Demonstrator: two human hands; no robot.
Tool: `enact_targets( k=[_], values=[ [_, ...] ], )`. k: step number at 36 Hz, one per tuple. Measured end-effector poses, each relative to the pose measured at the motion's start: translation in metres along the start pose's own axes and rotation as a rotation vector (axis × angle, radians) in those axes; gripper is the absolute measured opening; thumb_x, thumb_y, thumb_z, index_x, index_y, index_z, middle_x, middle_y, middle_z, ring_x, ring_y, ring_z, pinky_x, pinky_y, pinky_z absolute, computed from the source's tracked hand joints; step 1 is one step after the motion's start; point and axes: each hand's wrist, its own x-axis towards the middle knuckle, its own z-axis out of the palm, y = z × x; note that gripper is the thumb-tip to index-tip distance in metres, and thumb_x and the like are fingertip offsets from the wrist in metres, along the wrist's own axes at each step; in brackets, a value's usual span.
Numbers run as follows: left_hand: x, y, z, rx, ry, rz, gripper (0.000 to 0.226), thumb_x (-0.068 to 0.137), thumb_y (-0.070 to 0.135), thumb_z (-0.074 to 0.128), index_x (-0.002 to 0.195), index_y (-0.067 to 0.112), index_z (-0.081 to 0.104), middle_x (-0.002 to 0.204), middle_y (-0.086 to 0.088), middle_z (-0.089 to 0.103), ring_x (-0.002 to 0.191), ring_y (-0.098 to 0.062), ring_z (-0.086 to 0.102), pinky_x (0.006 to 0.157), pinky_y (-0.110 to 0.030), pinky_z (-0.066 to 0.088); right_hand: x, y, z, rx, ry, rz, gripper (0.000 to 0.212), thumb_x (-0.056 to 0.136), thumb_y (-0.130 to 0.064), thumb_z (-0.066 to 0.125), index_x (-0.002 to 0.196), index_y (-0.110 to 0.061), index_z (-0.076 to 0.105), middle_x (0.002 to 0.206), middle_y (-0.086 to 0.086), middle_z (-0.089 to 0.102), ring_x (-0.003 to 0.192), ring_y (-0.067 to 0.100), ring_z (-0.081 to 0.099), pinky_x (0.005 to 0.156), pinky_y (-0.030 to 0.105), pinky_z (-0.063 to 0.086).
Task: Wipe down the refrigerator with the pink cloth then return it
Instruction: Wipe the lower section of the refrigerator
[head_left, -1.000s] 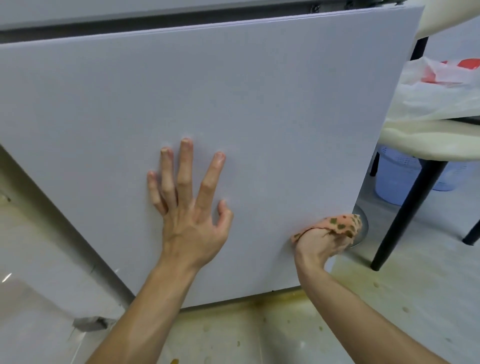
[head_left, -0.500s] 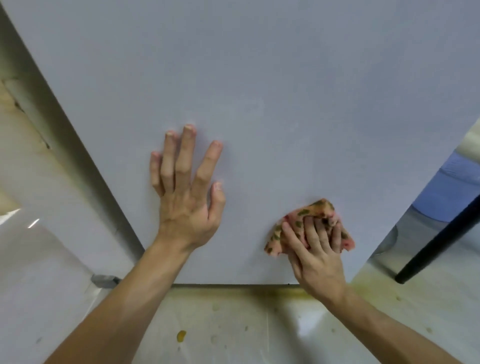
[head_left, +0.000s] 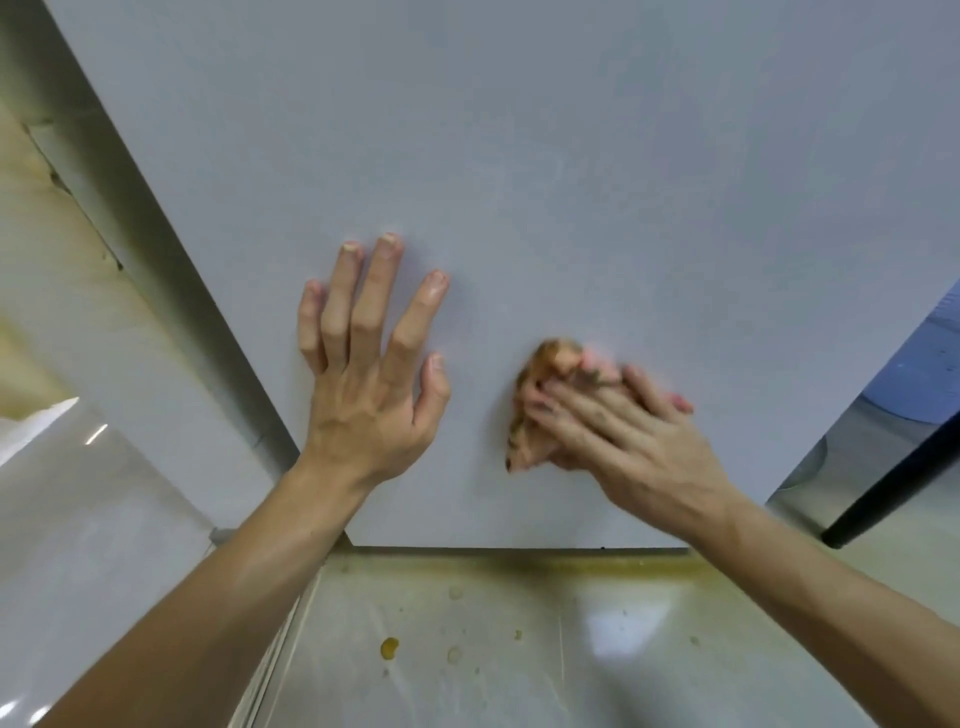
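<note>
Head view, down low at the grey refrigerator panel. Bracing with the left hand — fingers splayed, palm flat against the panel, nothing held. Working the pink cloth with the right hand, just beside the left and a little above the panel's bottom edge. Fingers laid almost straight over the bunched fabric, pressing it to the surface rather than clutching it. Blurred there, so cannot tell whether the thumb hooks any cloth underneath.

Now the risks, as a judgement. Could lose the cloth: pinned only by flat pressure, so liable to slip out from under the fingers on a quick stroke. Would then drop to the floor, right among the yellowish stains and the yellow blob near the panel's foot, and smear grime back onto the panel on the next pass.

Could also leave patches unwiped — bunched small like that, covering only a narrow strip per stroke. Leaning hard on the left palm might leave a print on a patch counted as clean. Swinging wide to the right might clip the black furniture leg near the panel's lower corner. Plenty of panel above to cover yet, probably, and no sign here of where to put the cloth back.
</note>
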Motion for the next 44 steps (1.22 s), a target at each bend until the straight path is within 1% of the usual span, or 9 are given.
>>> enact_targets(
  k=[6,11,15,19,23,27,31,38,44],
  values=[
    [-0.008,-0.022,-0.001,-0.045,0.038,-0.03,0.055,0.105,0.03,0.042,0.156,0.02,0.023,0.164,-0.018,0.02,0.163,-0.018,-0.001,0.129,-0.047,0.002,0.079,0.0,-0.02,0.032,0.359,0.259,0.056,0.101,-0.02,0.067,0.153,-0.015,0.048,0.162,0.011,0.033,0.155,0.026,0.031,0.126,0.05,0.025],
    [-0.014,-0.033,-0.004,-0.028,0.061,-0.096,0.055,0.104,0.027,0.044,0.155,0.016,0.026,0.163,-0.018,0.019,0.161,-0.029,0.003,0.129,-0.048,0.002,0.103,-0.045,0.004,0.042,0.423,0.446,0.055,0.101,-0.025,0.064,0.154,-0.024,0.048,0.163,0.009,0.03,0.159,0.023,0.024,0.13,0.045,0.009],
    [-0.027,-0.041,-0.006,-0.009,0.026,-0.095,0.059,0.104,0.026,0.045,0.158,0.019,0.022,0.164,-0.019,0.017,0.159,-0.033,0.006,0.13,-0.048,0.002,0.063,-0.087,0.045,0.101,0.23,0.156,0.059,0.092,-0.015,0.07,0.149,-0.024,0.057,0.16,0.0,0.042,0.147,0.014,0.044,0.131,0.035,0.011],
    [-0.04,-0.05,-0.012,0.0,-0.008,-0.122,0.057,0.104,0.025,0.044,0.157,0.016,0.024,0.166,-0.017,0.016,0.158,-0.034,0.005,0.129,-0.051,0.003,-0.005,-0.118,0.084,0.162,-0.204,-0.158,0.061,0.092,-0.006,0.046,0.153,-0.015,0.048,0.157,-0.002,0.049,0.146,0.014,0.044,0.132,0.034,0.0],
    [-0.052,-0.049,-0.014,-0.016,-0.066,-0.136,0.06,0.103,0.024,0.048,0.158,0.015,0.024,0.166,-0.016,0.014,0.159,-0.034,0.005,0.129,-0.053,0.004,-0.026,-0.122,0.092,0.134,-0.334,-0.246,0.062,0.096,-0.009,0.037,0.157,-0.015,0.032,0.161,-0.007,0.039,0.147,0.011,0.037,0.131,0.033,-0.002],
    [-0.063,-0.048,-0.012,-0.002,-0.113,-0.149,0.065,0.101,0.025,0.053,0.159,0.015,0.024,0.168,-0.015,0.01,0.163,-0.027,-0.005,0.13,-0.053,0.004,-0.02,-0.119,0.086,0.168,-0.282,-0.215,0.059,0.102,-0.004,0.031,0.161,-0.012,0.028,0.172,-0.001,0.021,0.157,0.015,0.021,0.132,0.036,-0.004],
    [-0.071,-0.054,-0.015,0.014,-0.178,-0.146,0.07,0.102,0.025,0.056,0.161,0.017,0.019,0.169,-0.014,0.006,0.162,-0.021,-0.013,0.13,-0.051,0.002,0.018,-0.108,0.057,0.198,-0.145,-0.096,0.061,0.106,0.002,0.011,0.158,-0.007,0.042,0.167,0.006,0.031,0.157,0.019,0.024,0.132,0.04,0.005],
    [-0.076,-0.073,-0.024,-0.061,-0.14,-0.157,0.059,0.105,0.027,0.042,0.159,0.012,0.023,0.168,-0.015,0.015,0.162,-0.017,-0.005,0.13,-0.054,0.008,0.131,-0.095,0.019,0.199,0.29,0.294,0.062,0.097,0.008,0.044,0.156,-0.01,0.045,0.164,0.011,0.031,0.158,0.023,0.022,0.13,0.045,0.014],
    [-0.078,-0.09,-0.03,-0.037,-0.124,-0.138,0.053,0.108,0.028,0.039,0.157,0.013,0.028,0.166,-0.014,0.019,0.162,-0.02,0.003,0.126,-0.06,0.02,0.129,-0.137,0.049,0.168,0.306,0.297,0.057,0.099,-0.005,0.056,0.155,-0.017,0.049,0.164,0.006,0.035,0.158,0.017,0.024,0.131,0.04,0.013]
  ],
)
